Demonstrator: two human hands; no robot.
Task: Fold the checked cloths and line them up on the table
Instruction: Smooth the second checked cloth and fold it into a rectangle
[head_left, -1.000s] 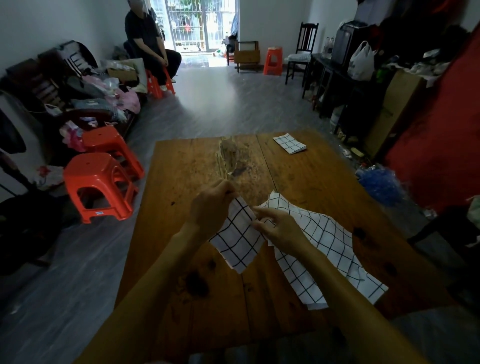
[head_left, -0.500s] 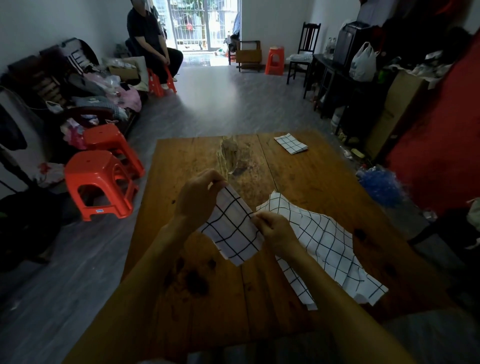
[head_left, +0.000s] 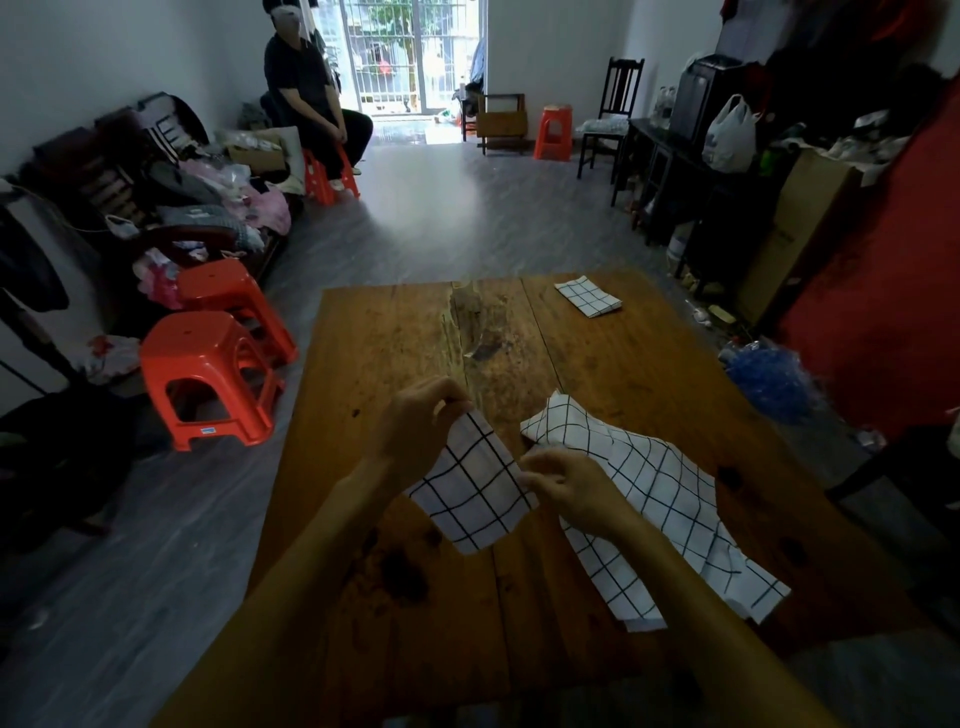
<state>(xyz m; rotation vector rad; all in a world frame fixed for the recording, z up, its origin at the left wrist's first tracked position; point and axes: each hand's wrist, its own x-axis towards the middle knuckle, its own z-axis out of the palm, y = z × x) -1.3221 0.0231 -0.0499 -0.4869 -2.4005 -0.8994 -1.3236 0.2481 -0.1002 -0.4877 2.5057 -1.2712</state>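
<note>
1. Head view: the left hand (head_left: 415, 431) pinches the far corner of a checked cloth (head_left: 475, 493), fingers curled over its top edge, holding it above the table (head_left: 613, 364).
2. The right hand (head_left: 569, 486) pinches the same cloth at its right edge, fingers bent together. The cloth hangs between the two hands, its lower corner drooping toward the wood.
3. Just right of that hand, a loose pile (head_left: 665, 499) of checked cloth lies rumpled on the table, running toward the near right edge.
4. A folded cloth (head_left: 588, 296) lies flat at the far right corner, well apart from the others.
5. Two orange stools (head_left: 205, 374) stand on the floor left of the table. A seated person (head_left: 311, 98) is at the far end of the room.
</note>
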